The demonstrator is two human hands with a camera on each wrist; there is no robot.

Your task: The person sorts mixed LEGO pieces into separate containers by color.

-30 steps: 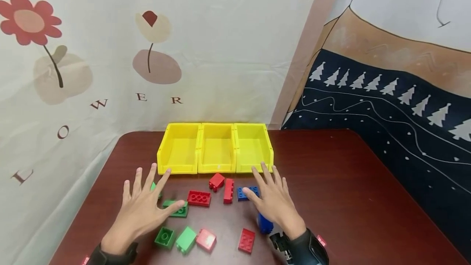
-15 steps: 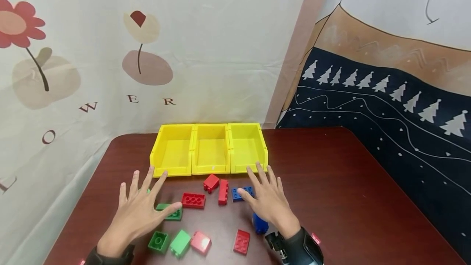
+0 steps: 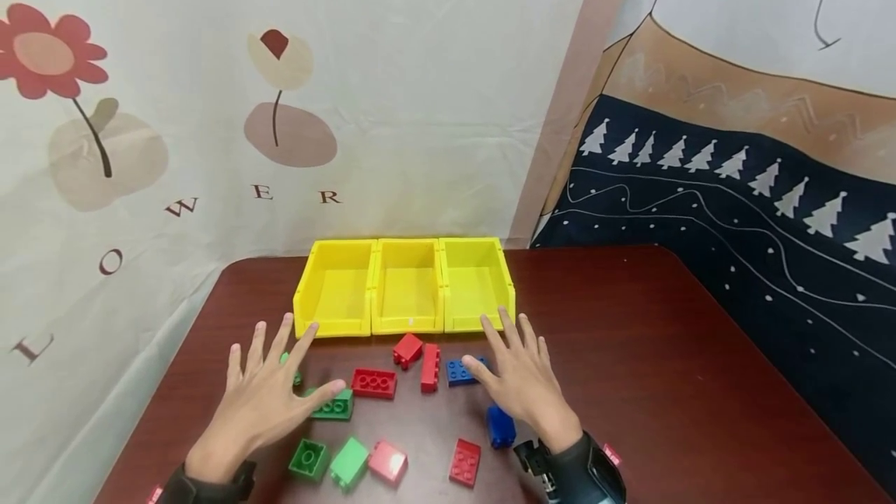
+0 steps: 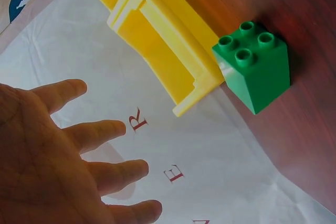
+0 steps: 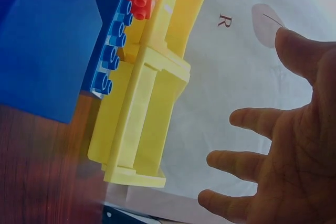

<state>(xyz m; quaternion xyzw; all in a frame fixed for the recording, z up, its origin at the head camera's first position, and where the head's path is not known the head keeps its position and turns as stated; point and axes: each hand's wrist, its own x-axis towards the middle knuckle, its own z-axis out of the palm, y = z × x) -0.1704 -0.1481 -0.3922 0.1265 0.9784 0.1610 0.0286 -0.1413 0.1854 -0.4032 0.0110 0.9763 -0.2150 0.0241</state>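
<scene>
We note loose bricks, red (image 3: 373, 383), green (image 3: 333, 406) and blue (image 3: 460, 371), on the dark wood bench (image 3: 665, 379) before three yellow bins (image 3: 406, 286). Left hand (image 3: 262, 399) and right hand (image 3: 521, 383) hover over them, grip spread, holding nothing. Flower-print cloth (image 3: 210, 99) hangs behind.

You face a dark red-brown bench (image 3: 665, 348) set in a corner. On your left hangs a cream cloth (image 3: 420, 84) printed with flowers and letters; on your right, a navy hanging (image 3: 735, 201) bears white trees.
</scene>
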